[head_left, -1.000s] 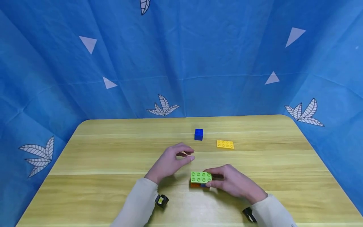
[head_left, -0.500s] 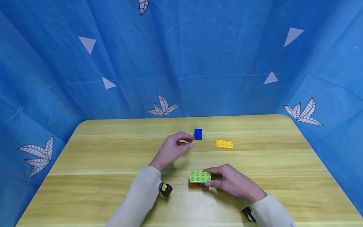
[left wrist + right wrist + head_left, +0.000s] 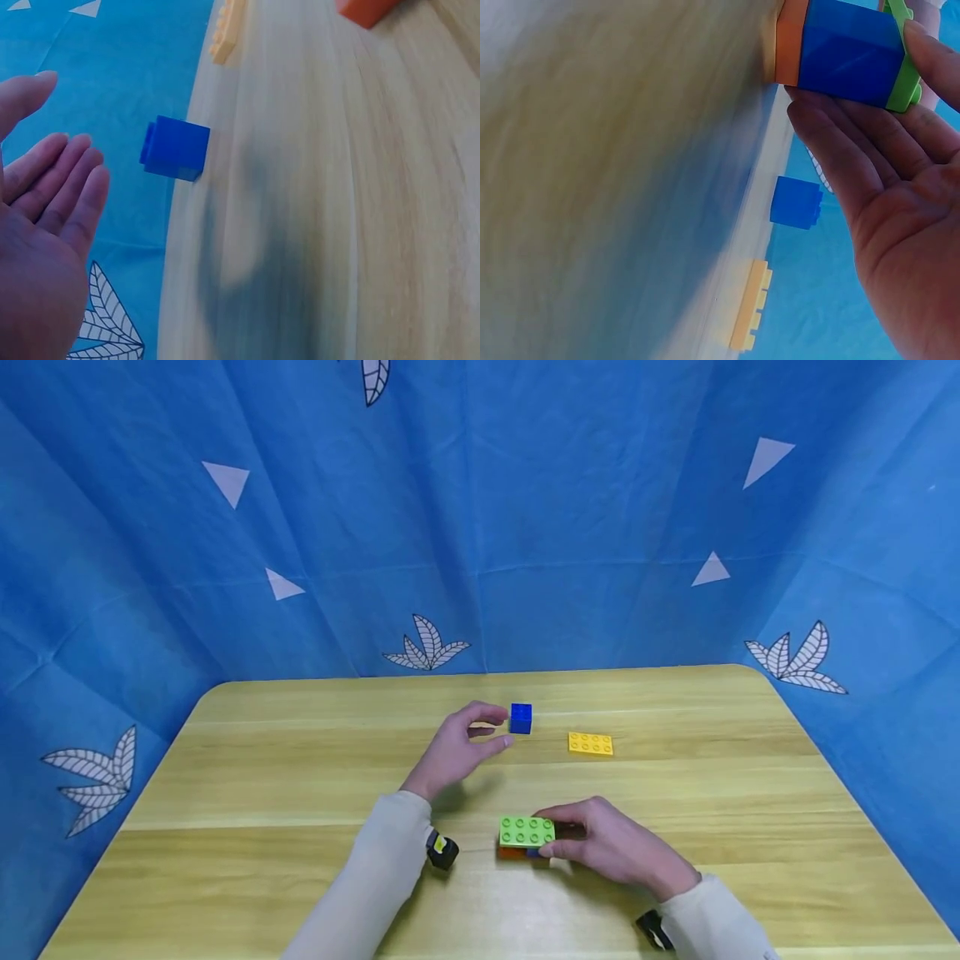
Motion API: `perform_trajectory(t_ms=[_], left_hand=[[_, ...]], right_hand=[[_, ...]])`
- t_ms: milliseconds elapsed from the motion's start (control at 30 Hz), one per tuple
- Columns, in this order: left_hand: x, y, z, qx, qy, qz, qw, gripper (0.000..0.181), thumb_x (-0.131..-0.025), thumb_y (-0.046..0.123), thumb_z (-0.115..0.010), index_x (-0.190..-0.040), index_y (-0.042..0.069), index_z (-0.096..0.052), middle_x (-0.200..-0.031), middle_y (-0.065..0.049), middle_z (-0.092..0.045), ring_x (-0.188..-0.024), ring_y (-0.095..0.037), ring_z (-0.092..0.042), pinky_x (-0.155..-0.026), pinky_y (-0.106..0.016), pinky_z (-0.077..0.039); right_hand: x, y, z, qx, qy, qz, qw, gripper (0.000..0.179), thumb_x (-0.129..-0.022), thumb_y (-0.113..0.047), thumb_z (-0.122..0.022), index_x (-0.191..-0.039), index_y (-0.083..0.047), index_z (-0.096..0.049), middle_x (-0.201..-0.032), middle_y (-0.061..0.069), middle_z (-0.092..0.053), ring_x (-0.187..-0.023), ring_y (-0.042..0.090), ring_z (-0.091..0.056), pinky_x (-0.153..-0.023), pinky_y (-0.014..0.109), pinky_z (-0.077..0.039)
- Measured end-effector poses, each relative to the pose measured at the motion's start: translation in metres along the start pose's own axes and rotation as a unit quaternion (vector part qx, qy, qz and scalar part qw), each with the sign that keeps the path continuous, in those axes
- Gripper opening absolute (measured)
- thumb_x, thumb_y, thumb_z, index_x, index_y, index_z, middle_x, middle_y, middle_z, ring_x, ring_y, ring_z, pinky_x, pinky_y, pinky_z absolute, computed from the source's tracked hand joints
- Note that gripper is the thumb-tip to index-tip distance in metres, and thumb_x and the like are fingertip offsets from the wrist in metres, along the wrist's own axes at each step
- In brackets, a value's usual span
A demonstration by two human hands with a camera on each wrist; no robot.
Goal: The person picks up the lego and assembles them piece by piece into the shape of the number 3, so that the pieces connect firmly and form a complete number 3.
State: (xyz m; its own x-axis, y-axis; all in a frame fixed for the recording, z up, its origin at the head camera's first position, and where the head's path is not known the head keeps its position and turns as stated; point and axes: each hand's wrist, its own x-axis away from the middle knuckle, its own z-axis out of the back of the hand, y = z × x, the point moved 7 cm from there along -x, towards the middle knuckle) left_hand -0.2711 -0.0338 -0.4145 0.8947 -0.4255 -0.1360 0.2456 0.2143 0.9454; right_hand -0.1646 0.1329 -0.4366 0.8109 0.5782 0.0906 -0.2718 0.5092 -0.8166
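Observation:
In the head view my left hand (image 3: pixel 456 745) reaches out beside a small blue brick (image 3: pixel 521 720), thumb and fingers parted. The left wrist view shows a gap between those fingers and the brick. Nearer to me, my right hand (image 3: pixel 621 845) grips a brick stack by its right end, between thumb and fingers. A lime green plate (image 3: pixel 527 832) with studs tops this stack. Under it the right wrist view reveals a blue middle brick (image 3: pixel 851 52) and an orange plate (image 3: pixel 790 41) at the bottom, standing on the table. The hand hides part of the stack's right end.
A flat yellow studded plate (image 3: pixel 590 744) lies on the wooden table (image 3: pixel 262 860), right of the small blue brick. A blue patterned cloth (image 3: pixel 600 510) hangs behind the table and along its sides.
My left hand has moved away from me across the table, up beside the small blue brick, its fingers spreading a little. The right hand stays on the stack. The head view has shifted slightly.

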Motion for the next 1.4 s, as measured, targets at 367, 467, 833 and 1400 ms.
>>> perform_trajectory(t_ms=[367, 467, 833, 1400], left_hand=[[-0.013, -0.006, 0.002, -0.027, 0.022, 0.006, 0.9994, 0.049, -0.090, 0.013, -0.074, -0.133, -0.001, -0.055, -0.134, -0.018, -0.054, -0.127, -0.032, -0.048, -0.109, -0.043, -0.035], [-0.016, -0.011, 0.003, -0.045, 0.021, 0.015, 0.9987, 0.050, -0.090, 0.015, -0.073, -0.134, 0.000, -0.054, -0.135, -0.017, -0.053, -0.127, -0.028, -0.048, -0.109, -0.037, -0.035], [-0.033, -0.032, 0.005, -0.084, 0.018, 0.067, 0.9940, 0.051, -0.093, 0.018, -0.070, -0.138, 0.002, -0.053, -0.136, -0.009, -0.056, -0.127, -0.026, -0.050, -0.105, -0.034, -0.040], [-0.052, -0.041, -0.010, -0.140, -0.027, 0.080, 0.9866, 0.054, -0.091, 0.017, -0.073, -0.138, 0.000, -0.053, -0.136, -0.012, -0.055, -0.125, -0.028, -0.052, -0.105, -0.039, -0.040]], right_hand=[[0.001, 0.003, -0.001, 0.001, 0.001, -0.011, 0.9999, 0.037, -0.092, -0.035, -0.069, -0.125, -0.017, -0.068, -0.108, -0.016, -0.067, -0.093, 0.007, -0.061, -0.089, 0.035, -0.050], [0.001, 0.003, -0.003, -0.011, -0.005, -0.017, 0.9998, 0.036, -0.093, -0.034, -0.069, -0.125, -0.017, -0.068, -0.107, -0.016, -0.067, -0.094, 0.007, -0.061, -0.088, 0.033, -0.050], [0.002, 0.004, -0.001, -0.003, 0.003, -0.015, 0.9999, 0.039, -0.092, -0.035, -0.069, -0.126, -0.016, -0.067, -0.110, -0.013, -0.067, -0.096, 0.007, -0.061, -0.091, 0.035, -0.050], [0.001, 0.002, -0.002, -0.023, 0.005, -0.016, 0.9996, 0.037, -0.091, -0.032, -0.071, -0.125, -0.016, -0.067, -0.111, -0.011, -0.067, -0.096, 0.008, -0.062, -0.090, 0.036, -0.050]])
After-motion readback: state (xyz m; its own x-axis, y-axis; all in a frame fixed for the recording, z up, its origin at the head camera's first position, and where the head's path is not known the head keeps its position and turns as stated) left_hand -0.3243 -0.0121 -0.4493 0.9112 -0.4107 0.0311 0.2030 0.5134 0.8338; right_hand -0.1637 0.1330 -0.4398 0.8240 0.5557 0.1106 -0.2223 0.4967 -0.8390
